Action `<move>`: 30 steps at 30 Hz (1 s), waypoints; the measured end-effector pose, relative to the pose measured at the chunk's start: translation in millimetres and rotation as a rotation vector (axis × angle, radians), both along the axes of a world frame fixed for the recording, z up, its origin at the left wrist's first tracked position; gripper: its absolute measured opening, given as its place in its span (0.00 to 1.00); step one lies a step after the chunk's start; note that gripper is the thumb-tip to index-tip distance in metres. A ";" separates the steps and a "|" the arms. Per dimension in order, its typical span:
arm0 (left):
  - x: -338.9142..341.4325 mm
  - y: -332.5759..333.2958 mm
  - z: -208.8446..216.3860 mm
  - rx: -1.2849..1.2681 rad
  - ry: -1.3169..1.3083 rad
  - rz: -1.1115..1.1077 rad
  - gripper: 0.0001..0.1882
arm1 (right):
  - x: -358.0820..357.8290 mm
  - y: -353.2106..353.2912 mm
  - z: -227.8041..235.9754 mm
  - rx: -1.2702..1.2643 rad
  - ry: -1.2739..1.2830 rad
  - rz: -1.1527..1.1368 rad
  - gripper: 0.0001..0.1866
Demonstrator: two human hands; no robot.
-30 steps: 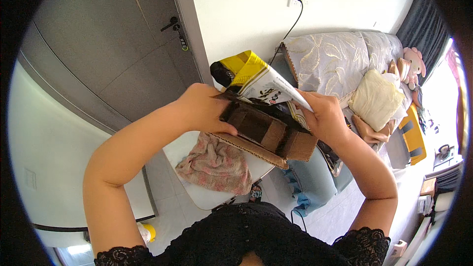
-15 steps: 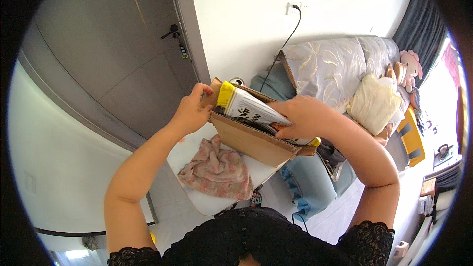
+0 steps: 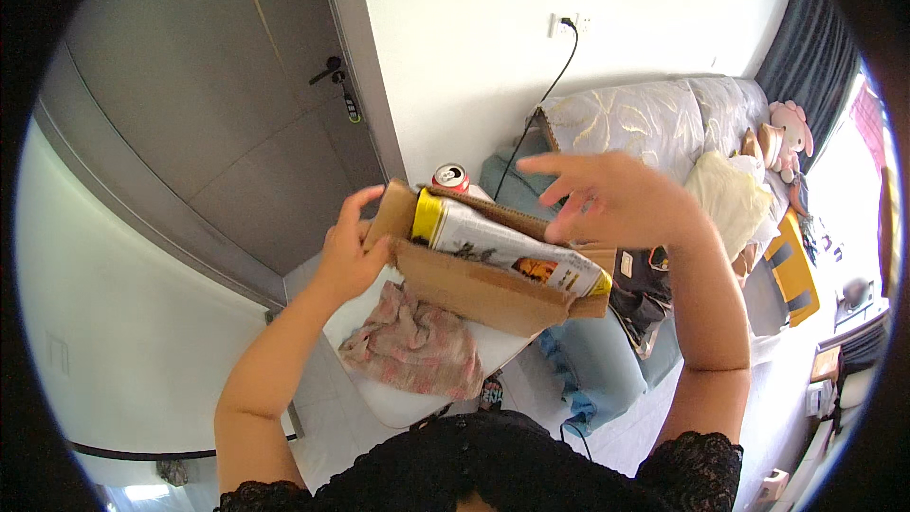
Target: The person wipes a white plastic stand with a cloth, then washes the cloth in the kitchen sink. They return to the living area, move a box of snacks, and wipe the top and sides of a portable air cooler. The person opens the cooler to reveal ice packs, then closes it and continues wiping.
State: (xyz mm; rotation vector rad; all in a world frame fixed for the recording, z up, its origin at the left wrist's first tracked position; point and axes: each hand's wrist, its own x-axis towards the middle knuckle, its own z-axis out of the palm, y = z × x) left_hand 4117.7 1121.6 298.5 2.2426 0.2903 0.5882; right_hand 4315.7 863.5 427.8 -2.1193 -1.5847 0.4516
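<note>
An open cardboard box (image 3: 474,292) stands on a small white table (image 3: 387,408), its flaps raised. My left hand (image 3: 343,256) grips the box's left end, with the thumb at the near corner and the fingers on the end flap. Inside the box lies a white package (image 3: 493,245) with yellow ends and a dark picture, its top level with the rim. Above the box's right side hangs my right hand (image 3: 630,197), fingers apart and nothing in them. A crumpled pinkish-brown cloth (image 3: 412,346) lies on the table in front of the box.
A red drink can (image 3: 450,177) stands just behind the box. A blue-covered seat (image 3: 607,374) with dark items on it is to the right. Beyond it is a sofa (image 3: 621,123) with clothes and a plush toy (image 3: 787,128). A grey door (image 3: 218,104) is at the left.
My right hand has let go of the package and risen above the box. The package now sits lower and flatter inside. Box and left hand have shifted slightly toward me, uncovering the can.
</note>
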 end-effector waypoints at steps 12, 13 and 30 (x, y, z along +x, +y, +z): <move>-42.8 -24.2 -37.5 -0.407 -0.129 0.167 0.34 | 102.1 134.1 -204.6 0.235 -0.155 -0.059 0.48; -39.6 -24.8 -36.5 -0.390 -0.138 0.184 0.34 | 100.5 144.7 -212.2 0.199 -0.061 -0.054 0.48; 16.1 15.8 -68.5 -0.586 0.179 -0.321 0.60 | 8.7 -31.9 16.5 0.600 0.430 -0.131 0.40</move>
